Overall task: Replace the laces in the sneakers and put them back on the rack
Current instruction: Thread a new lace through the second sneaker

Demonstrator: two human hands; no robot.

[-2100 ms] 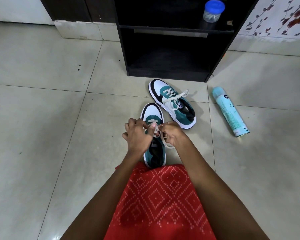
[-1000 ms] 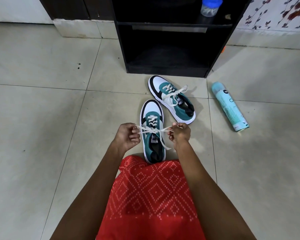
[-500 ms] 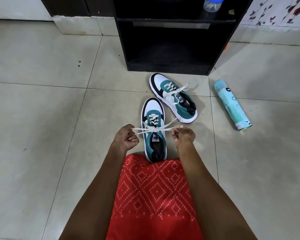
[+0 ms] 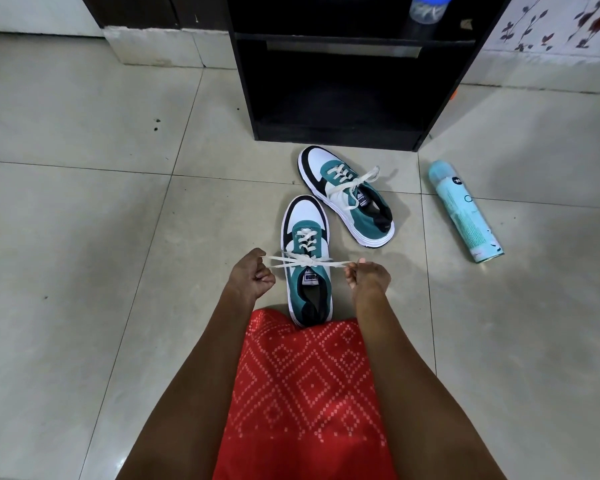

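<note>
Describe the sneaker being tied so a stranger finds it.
Find the black rack; two teal-and-white sneakers lie on the floor before it. The one meant is the nearer sneaker, its lace pulled sideways by the left hand and right hand; the farther sneaker lies untouched.

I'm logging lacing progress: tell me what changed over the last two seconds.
The left hand and right hand, earlier bunched over the near sneaker, drew apart sideways, each pinching the lace, tightening its knot. The far sneaker, spray can and rack stayed put.
</note>
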